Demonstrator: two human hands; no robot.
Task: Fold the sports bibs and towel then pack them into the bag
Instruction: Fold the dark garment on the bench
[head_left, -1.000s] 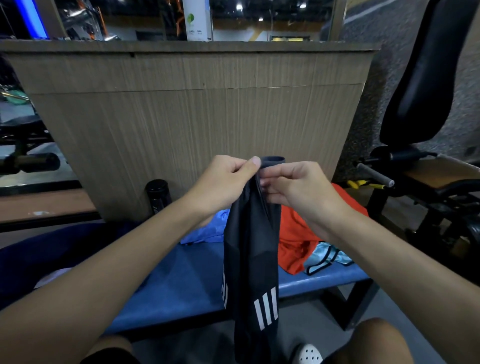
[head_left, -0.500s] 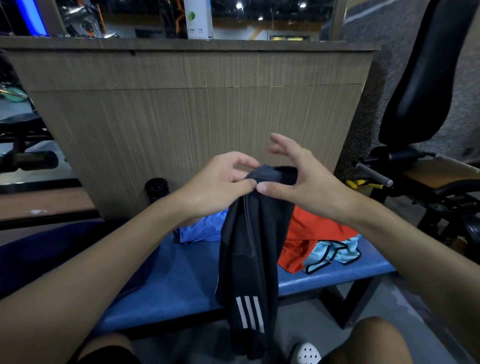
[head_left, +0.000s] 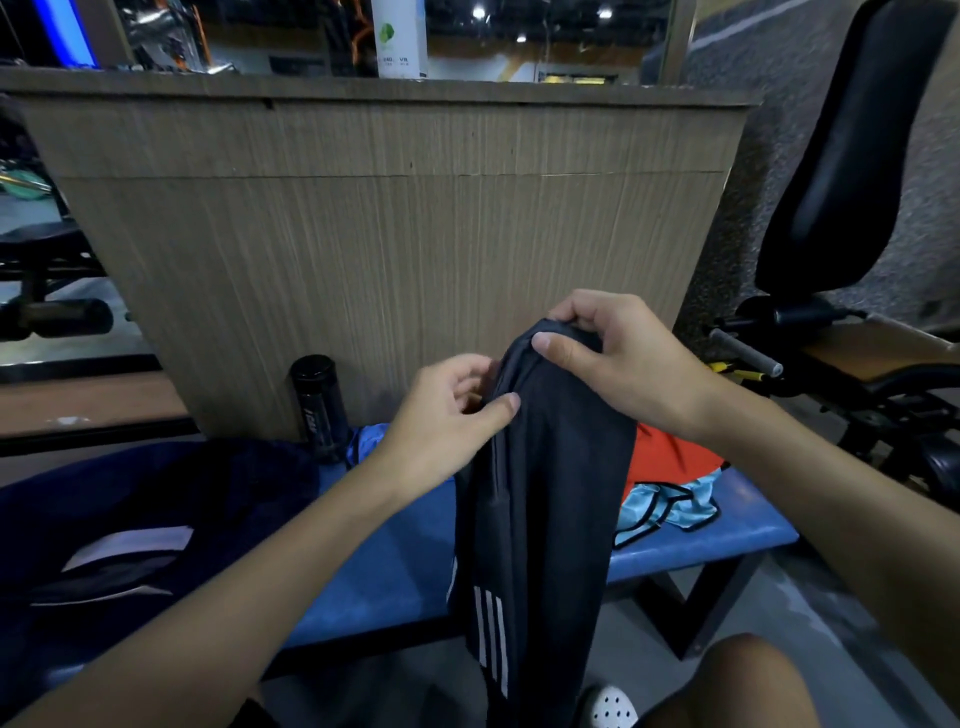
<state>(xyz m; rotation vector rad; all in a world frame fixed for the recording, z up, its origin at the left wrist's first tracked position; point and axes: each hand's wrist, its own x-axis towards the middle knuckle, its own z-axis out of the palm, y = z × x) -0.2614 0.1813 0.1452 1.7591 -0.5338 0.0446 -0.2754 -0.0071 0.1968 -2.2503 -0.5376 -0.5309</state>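
Note:
A dark grey garment (head_left: 540, 499) with three white stripes near its hem hangs in front of me over the blue bench (head_left: 395, 561). My right hand (head_left: 618, 358) grips its top edge, thumb on the front. My left hand (head_left: 447, 415) pinches the fabric's left edge a little lower. An orange bib (head_left: 665, 457) and a light blue bib with black trim (head_left: 670, 509) lie heaped on the bench's right end. Another blue cloth (head_left: 363, 441) lies behind my left wrist. A dark navy bag (head_left: 135, 519) sits on the bench's left part.
A black bottle (head_left: 317, 405) stands against the wooden partition (head_left: 395, 249) behind the bench. A black gym machine seat (head_left: 841, 171) with metal bars stands at the right. More dark equipment (head_left: 52, 312) is at the left. My knee and a white shoe (head_left: 613, 706) are below.
My right hand has closed over the garment's top edge and lifted it slightly higher. My left hand has slid lower along the left edge. The garment hangs wider than before.

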